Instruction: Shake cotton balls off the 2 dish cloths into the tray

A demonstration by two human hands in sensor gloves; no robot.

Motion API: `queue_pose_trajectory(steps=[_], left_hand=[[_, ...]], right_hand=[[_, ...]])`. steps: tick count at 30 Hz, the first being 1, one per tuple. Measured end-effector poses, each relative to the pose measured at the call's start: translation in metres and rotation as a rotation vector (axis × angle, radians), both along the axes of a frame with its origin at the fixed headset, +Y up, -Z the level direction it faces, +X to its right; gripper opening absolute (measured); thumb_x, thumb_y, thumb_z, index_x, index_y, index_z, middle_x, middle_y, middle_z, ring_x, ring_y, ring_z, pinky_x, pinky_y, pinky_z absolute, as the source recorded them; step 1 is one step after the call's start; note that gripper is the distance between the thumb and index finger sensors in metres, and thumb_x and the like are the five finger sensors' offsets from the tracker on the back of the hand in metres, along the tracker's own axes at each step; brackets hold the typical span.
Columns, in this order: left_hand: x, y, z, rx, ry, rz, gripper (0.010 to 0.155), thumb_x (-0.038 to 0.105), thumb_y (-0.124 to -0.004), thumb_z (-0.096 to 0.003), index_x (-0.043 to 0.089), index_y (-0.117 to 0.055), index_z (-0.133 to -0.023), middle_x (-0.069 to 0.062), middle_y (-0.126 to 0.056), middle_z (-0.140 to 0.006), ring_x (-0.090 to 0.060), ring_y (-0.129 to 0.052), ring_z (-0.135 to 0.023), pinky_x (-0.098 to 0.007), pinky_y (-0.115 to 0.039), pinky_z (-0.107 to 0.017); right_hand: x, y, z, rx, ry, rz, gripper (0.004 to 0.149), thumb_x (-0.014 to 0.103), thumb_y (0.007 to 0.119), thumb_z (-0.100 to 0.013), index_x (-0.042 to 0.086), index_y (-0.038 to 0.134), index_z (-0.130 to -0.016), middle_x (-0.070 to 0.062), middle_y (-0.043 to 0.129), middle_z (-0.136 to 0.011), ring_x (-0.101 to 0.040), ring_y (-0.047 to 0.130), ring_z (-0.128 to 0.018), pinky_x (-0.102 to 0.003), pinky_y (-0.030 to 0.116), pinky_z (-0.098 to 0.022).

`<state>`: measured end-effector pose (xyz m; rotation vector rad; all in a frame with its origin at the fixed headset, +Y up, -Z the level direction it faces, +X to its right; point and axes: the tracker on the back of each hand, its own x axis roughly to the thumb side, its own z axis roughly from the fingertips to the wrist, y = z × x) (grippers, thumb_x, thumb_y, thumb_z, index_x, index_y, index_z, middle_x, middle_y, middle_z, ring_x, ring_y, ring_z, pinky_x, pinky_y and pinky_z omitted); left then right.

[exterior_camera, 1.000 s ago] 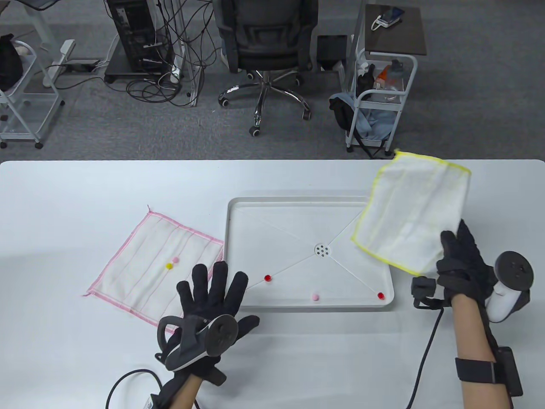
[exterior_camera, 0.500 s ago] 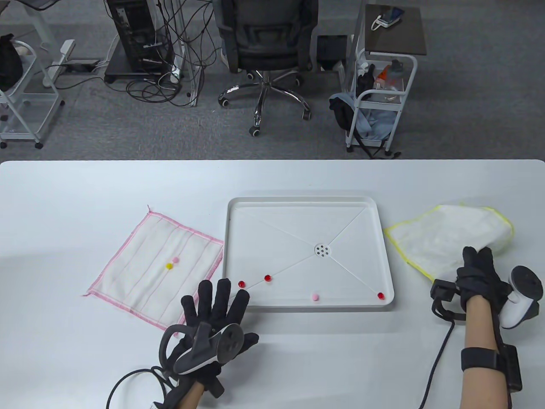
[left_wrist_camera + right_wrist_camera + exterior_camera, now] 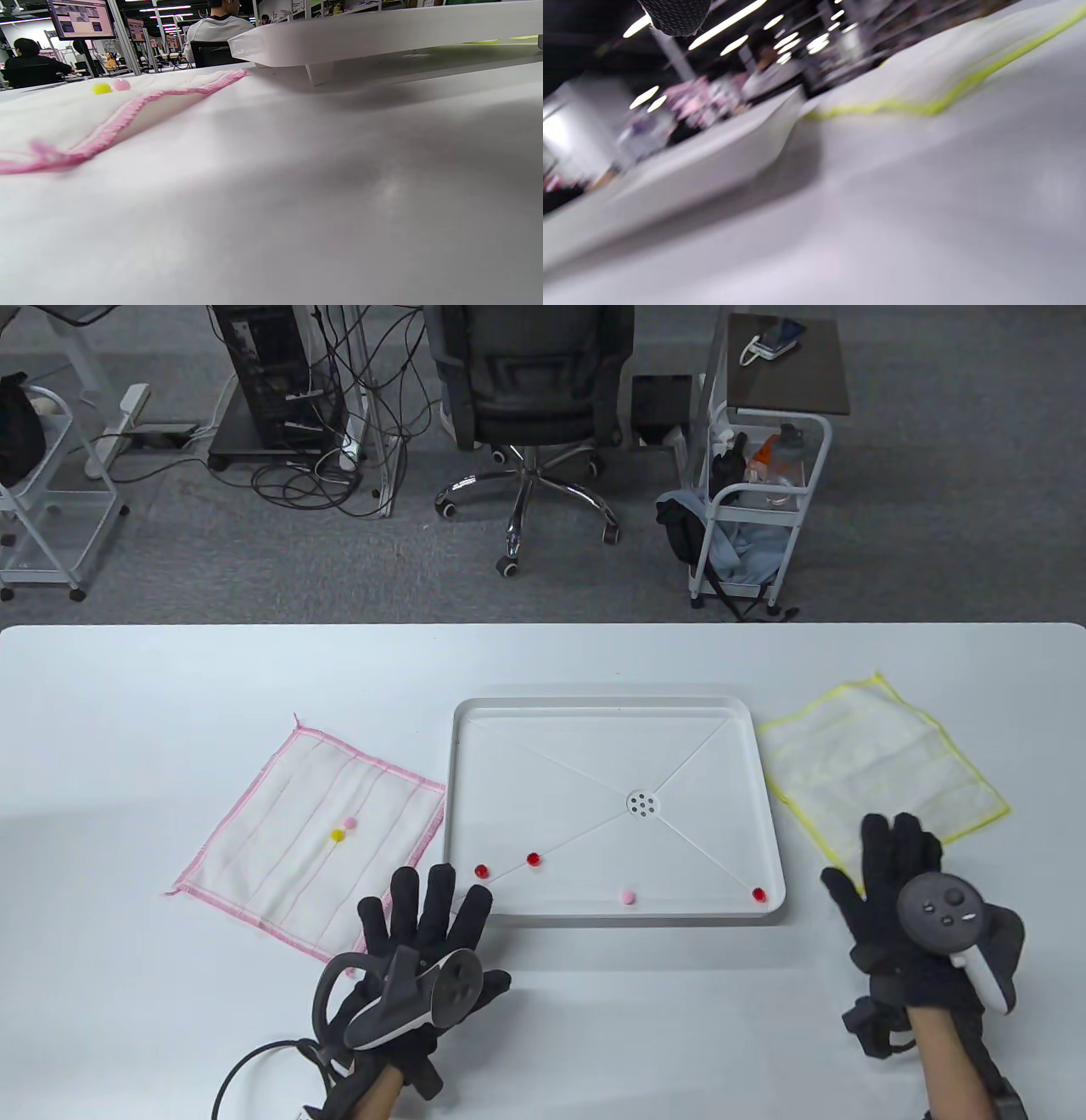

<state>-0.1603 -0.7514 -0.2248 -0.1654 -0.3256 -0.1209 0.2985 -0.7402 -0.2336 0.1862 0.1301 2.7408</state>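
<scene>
Two dish cloths lie flat on the white table (image 3: 170,712), one on each side of the white tray (image 3: 475,712), which serves as the landmark for everything else. Just off the tray's left wall lies the pink-edged cloth (image 3: 280,831), turned at an angle, its near right corner close to the tray's front left corner. Just off the tray's right wall lies the yellow-edged cloth (image 3: 882,763), also turned at an angle and bare of balls. In front of the tray's front left corner the left hand (image 3: 424,933) rests with fingers straight and spread, gripping nothing, its fingertips reaching over the front rim and over the near corner of the pink-edged cloth. In front of the tray and off its right front corner the right hand (image 3: 908,899) is likewise spread and released, holding nothing, its fingertips over the near edge of the yellow-edged cloth. Inside the tray, along its front part, sit four cotton balls: a red ball (image 3: 481,869) by the front left corner, a second red ball (image 3: 533,858) just right of it, a pink ball (image 3: 628,896) near the front wall's middle, and a third red ball (image 3: 758,892) in the front right corner. Left of the tray, near the middle of the pink-edged cloth, a yellow ball (image 3: 337,836) and a small pink ball (image 3: 349,823) sit touching.
</scene>
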Motion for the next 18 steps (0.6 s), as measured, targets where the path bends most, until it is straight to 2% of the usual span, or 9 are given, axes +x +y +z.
queue_pose_trajectory(steps=[4, 7, 10, 15, 18], left_hand=[[0.0, -0.003, -0.002, -0.018, 0.014, -0.023, 0.086, 0.08, -0.04, -0.0478, 0.038, -0.005, -0.114, -0.009, -0.001, -0.121, -0.048, -0.01, -0.107, -0.073, -0.031, -0.075], [-0.003, -0.003, -0.003, -0.022, 0.037, -0.022, 0.086, 0.08, -0.039, -0.0477, 0.038, -0.005, -0.114, -0.009, 0.0, -0.121, -0.048, -0.009, -0.107, -0.073, -0.03, -0.075], [-0.015, 0.004, -0.006, -0.007, 0.084, 0.039, 0.084, 0.079, -0.043, -0.0474, 0.039, -0.01, -0.114, -0.008, -0.005, -0.122, -0.047, -0.01, -0.108, -0.073, -0.029, -0.075], [-0.061, 0.02, -0.006, 0.055, 0.289, 0.199, 0.083, 0.075, -0.049, -0.0487, 0.037, -0.016, -0.115, -0.009, -0.008, -0.122, -0.046, -0.011, -0.108, -0.073, -0.028, -0.075], [-0.095, 0.027, -0.002, 0.096, 0.461, 0.292, 0.076, 0.068, -0.053, -0.0519, 0.035, -0.028, -0.115, -0.004, -0.014, -0.122, -0.043, -0.014, -0.109, -0.071, -0.029, -0.076]], right_hand=[[-0.037, -0.012, 0.008, -0.119, 0.143, 0.16, 0.073, 0.055, 0.056, -0.06, 0.027, 0.013, -0.112, -0.006, -0.013, -0.112, -0.036, -0.015, -0.097, -0.062, 0.015, -0.074], [-0.043, -0.012, 0.01, -0.067, 0.123, 0.238, 0.074, 0.056, 0.055, -0.059, 0.027, 0.013, -0.112, -0.006, -0.012, -0.112, -0.035, -0.015, -0.097, -0.063, 0.016, -0.074], [-0.037, -0.012, 0.011, -0.069, 0.079, 0.271, 0.075, 0.058, 0.053, -0.058, 0.027, 0.011, -0.112, -0.007, -0.013, -0.112, -0.036, -0.015, -0.097, -0.063, 0.016, -0.074], [-0.031, -0.011, 0.01, -0.048, 0.05, 0.246, 0.076, 0.059, 0.053, -0.057, 0.027, 0.01, -0.111, -0.005, -0.013, -0.112, -0.034, -0.016, -0.097, -0.063, 0.014, -0.074], [-0.031, -0.011, 0.011, -0.033, 0.051, 0.267, 0.076, 0.059, 0.053, -0.057, 0.027, 0.01, -0.111, -0.006, -0.012, -0.112, -0.035, -0.015, -0.097, -0.063, 0.015, -0.074]])
